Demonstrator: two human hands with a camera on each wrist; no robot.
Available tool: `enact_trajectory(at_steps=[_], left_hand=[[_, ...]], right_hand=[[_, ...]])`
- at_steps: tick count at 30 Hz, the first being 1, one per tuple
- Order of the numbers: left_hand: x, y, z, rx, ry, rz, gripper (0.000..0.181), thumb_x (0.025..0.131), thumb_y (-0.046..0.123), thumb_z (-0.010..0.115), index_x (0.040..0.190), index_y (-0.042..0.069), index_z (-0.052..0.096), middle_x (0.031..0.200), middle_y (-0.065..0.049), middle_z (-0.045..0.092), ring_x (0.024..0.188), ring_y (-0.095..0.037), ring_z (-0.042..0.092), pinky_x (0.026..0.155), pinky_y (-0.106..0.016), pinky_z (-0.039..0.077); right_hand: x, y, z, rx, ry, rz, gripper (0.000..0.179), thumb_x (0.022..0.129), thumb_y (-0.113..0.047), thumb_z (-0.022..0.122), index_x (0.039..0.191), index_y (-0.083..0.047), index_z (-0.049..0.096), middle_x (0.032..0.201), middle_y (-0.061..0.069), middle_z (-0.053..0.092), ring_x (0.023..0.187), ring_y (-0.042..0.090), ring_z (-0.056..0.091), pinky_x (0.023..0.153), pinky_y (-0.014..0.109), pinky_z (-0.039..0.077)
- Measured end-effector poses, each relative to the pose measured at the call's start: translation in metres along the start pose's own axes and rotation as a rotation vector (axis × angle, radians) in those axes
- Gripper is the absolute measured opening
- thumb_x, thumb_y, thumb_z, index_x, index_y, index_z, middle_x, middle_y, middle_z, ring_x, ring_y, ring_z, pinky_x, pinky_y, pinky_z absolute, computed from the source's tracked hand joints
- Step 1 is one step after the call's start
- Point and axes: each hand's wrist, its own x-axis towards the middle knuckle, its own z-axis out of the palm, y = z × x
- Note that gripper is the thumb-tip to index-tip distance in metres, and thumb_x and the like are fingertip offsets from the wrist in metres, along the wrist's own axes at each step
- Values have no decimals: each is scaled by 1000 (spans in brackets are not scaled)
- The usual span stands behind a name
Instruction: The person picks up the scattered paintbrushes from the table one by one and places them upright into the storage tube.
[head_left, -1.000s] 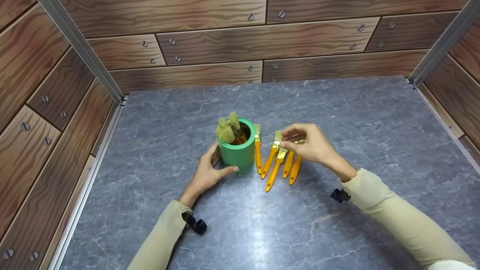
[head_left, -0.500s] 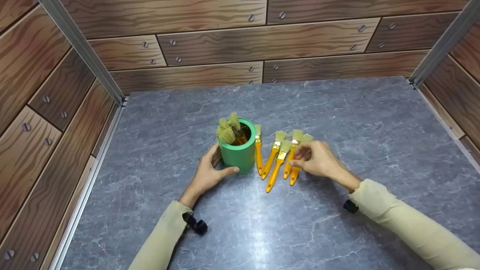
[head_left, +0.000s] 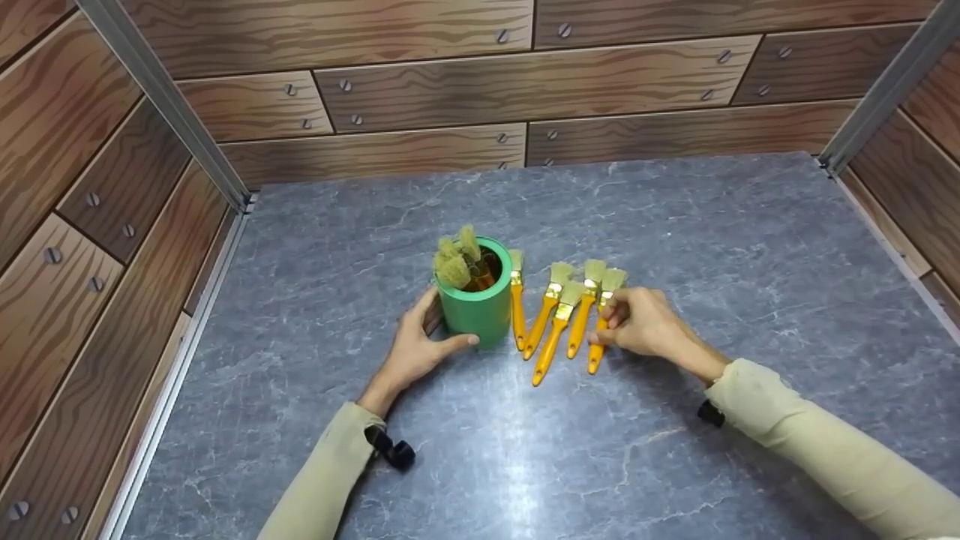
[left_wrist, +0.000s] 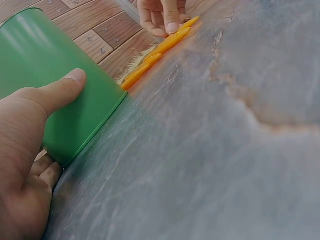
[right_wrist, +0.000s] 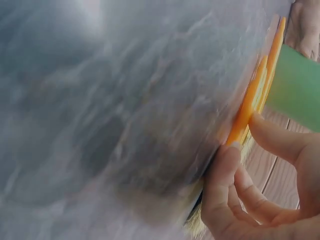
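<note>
A green cylindrical cup [head_left: 478,319] stands upright on the grey marbled table, several paintbrushes [head_left: 452,268] in it with bristles up. My left hand [head_left: 414,346] holds the cup from its left side, thumb along the front; in the left wrist view the thumb lies on the cup wall [left_wrist: 95,107]. To the right of the cup several paintbrushes with orange handles lie fanned out, bristles away from me. My right hand [head_left: 643,322] pinches the rightmost paintbrush [head_left: 595,360] by its handle between thumb and fingers, partly covering it. In the right wrist view its orange handle [right_wrist: 243,117] shows between the fingertips.
One paintbrush [head_left: 517,307] lies close along the cup's right side. Another paintbrush [head_left: 552,345] lies in the middle of the fan, nearest to me. Wood-patterned walls [head_left: 525,90] with metal corner posts enclose the grey table [head_left: 675,217] at the back and sides.
My right hand has moved right and toward me, from above the middle bristles to the rightmost paintbrush, which has shifted slightly right. The left hand and cup have stayed in place.
</note>
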Motion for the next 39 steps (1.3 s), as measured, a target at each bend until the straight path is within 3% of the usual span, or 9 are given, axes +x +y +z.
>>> enact_trajectory(at_steps=[8,16,25,39], left_hand=[[1,1,-1,-15,7,4,108,83,21,96,170,18,31,169,-3,44,156,-24,43,129,-37,38],[1,2,0,9,-6,2,110,85,25,95,171,18,27,171,-3,40,157,-23,41,129,-38,38],[2,2,2,25,-4,-2,110,84,26,95,171,17,28,172,-6,39,158,-27,40,130,-41,37],[0,1,1,-7,-5,9,108,84,23,95,170,16,30,171,-6,40,157,-26,41,130,-40,38]], right_hand=[[-1,4,-11,44,-47,100,39,80,-19,97,101,1,71,91,8,75,78,16,67,70,25,58],[0,7,-12,97,-75,195,40,80,-17,94,104,0,67,89,6,75,73,13,67,63,22,60],[-2,11,-14,118,-78,233,39,77,-20,94,101,-1,70,81,2,76,71,11,66,62,22,56],[-6,16,-23,377,-131,257,36,83,-4,87,110,8,65,84,3,72,73,12,71,71,27,67]])
